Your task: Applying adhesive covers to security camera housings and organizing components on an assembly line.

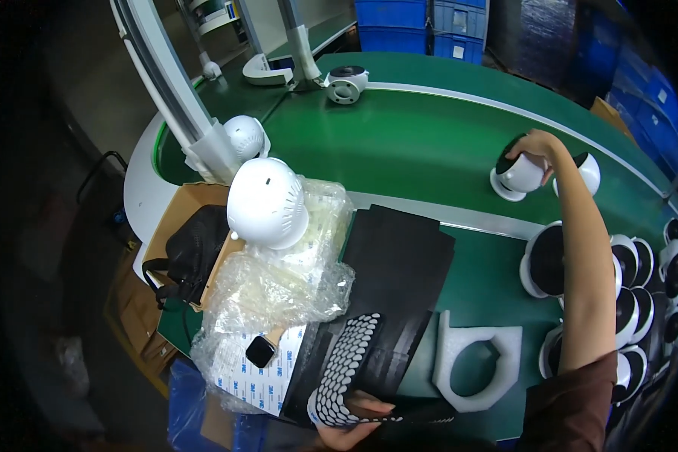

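Observation:
My right hand (541, 148) reaches far right, its fingers closed round a white, ball-shaped device (518, 178) with a dark face and a round base. That device is on or just above the green belt; I cannot tell which. Beside it, partly behind my forearm, stands a similar white device (589, 175). At the lower edge, my left hand (348, 428) grips the end of a curved black strip (345, 365) covered with rows of white oval pads. Under the strip lie flat black sheets (399, 256).
White round devices (542, 260) crowd the right side. A white foam cutout (444, 369) lies mid-table. To the left are clear plastic bags (279, 290), a large white device (267, 203), a smartwatch (261, 351) and a cardboard box (177, 218) holding a black bag. A metal post (166, 75) rises behind.

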Action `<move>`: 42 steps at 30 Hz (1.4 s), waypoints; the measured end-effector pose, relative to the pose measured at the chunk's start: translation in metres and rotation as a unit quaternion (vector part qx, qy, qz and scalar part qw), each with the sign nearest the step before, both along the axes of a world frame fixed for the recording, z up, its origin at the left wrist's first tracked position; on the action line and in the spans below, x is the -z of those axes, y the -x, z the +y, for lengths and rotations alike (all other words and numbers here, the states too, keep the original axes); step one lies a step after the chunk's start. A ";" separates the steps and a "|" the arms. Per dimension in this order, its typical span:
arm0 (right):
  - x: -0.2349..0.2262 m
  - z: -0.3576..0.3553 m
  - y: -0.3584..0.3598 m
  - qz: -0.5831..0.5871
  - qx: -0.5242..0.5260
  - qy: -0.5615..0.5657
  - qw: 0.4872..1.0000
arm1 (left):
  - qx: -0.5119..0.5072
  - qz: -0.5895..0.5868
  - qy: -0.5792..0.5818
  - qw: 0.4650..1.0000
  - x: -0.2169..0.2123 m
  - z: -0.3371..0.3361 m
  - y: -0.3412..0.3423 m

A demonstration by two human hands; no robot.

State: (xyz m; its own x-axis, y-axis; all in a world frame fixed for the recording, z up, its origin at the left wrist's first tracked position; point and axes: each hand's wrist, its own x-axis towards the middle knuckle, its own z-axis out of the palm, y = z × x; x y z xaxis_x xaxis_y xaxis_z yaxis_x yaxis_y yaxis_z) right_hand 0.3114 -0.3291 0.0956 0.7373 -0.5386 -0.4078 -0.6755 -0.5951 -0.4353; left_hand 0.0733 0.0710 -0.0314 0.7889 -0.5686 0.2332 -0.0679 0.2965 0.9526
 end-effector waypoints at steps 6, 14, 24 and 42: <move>-0.055 0.060 0.022 0.007 -0.150 -0.030 0.988 | -0.117 -0.011 -0.022 0.993 -0.006 -0.001 0.010; -0.089 0.146 0.122 -0.012 -0.342 -0.124 0.931 | -0.142 -0.046 0.133 0.980 -0.014 -0.025 0.011; -0.072 0.144 0.217 -0.044 -0.325 -0.073 0.942 | -0.128 -0.078 0.088 0.985 -0.034 -0.038 0.029; 0.026 0.117 0.316 -0.304 -0.445 -0.008 0.842 | 0.066 0.092 0.139 0.984 -0.020 -0.078 0.034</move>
